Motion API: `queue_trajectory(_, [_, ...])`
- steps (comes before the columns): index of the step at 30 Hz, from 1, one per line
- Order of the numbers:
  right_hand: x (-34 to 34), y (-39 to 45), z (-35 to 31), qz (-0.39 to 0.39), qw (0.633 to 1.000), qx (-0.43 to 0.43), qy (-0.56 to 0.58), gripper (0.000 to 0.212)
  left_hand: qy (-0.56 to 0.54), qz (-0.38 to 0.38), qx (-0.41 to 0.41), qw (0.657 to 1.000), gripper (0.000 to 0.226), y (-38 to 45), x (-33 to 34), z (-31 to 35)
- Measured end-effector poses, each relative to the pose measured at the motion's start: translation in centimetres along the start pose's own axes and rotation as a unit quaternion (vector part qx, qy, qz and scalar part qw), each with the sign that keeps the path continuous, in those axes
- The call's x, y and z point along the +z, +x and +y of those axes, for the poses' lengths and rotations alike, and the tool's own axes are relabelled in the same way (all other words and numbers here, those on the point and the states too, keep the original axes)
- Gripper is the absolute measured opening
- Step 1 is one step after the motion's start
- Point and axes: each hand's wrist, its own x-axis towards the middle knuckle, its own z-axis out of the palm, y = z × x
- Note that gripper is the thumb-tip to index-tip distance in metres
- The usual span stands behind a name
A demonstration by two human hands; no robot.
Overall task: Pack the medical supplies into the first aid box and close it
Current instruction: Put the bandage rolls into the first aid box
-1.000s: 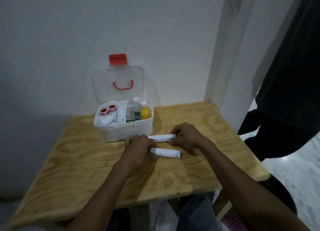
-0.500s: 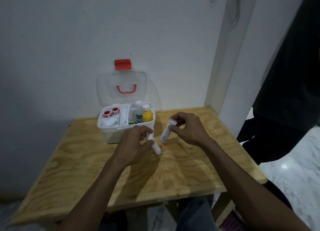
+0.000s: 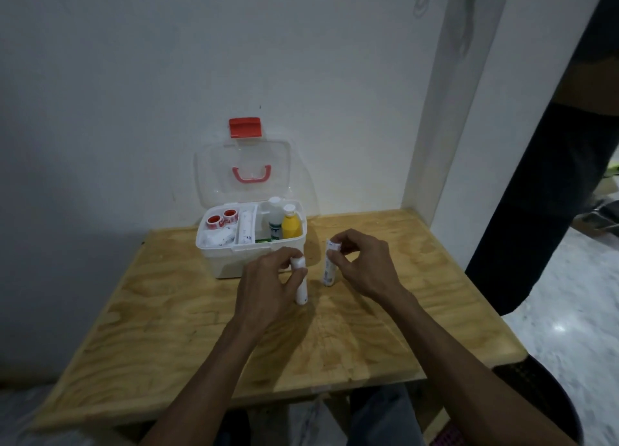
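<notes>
The grip of each hand is closed on a small white cylindrical roll, seemingly a wrapped bandage: the left hand (image 3: 268, 279) pinches the upper end of the left white roll (image 3: 300, 286) between thumb and fingers, and the right hand (image 3: 360, 266) pinches the top of the right white roll (image 3: 329, 264) the same way. Both rolls stand roughly upright, lower ends at or just above the pale plywood counter (image 3: 351, 338), near the middle of its far half and just in front of the white plastic first aid box (image 3: 249, 256), which sits against the counter's far edge by the wall. The box's clear hinged lid (image 3: 243, 174), with a red handle and a red latch (image 3: 245, 127), stands open and leans back towards the wall. Inside, the left compartment holds two red-and-white tape rolls (image 3: 221, 218) and white wrapped packets, a narrow middle slot holds another white roll, and the right compartment holds a white bottle (image 3: 275, 219) and a yellow bottle (image 3: 291, 222) standing upright. The rolls look light, soft under a firm squeeze, and slightly slick in their wrapping, so a gentle pinch across the middle should hold them best. Which compartment has room for them is hard to tell. A dark-clothed person stands beyond the counter's right edge.
</notes>
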Motion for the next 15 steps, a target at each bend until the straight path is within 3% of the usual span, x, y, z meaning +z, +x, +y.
queue_trajectory(7, [0.2,0.1,-0.9,0.035,0.999,0.013,0.036,0.014,-0.042,0.026,-0.019,0.999,0.021,0.0,-0.3,0.1])
queue_trajectory(15, [-2.1,3.7,-5.9,0.11,0.99,-0.037,0.085,0.014,-0.044,0.129,0.016,0.991,0.02,3.4,-5.0,2.0])
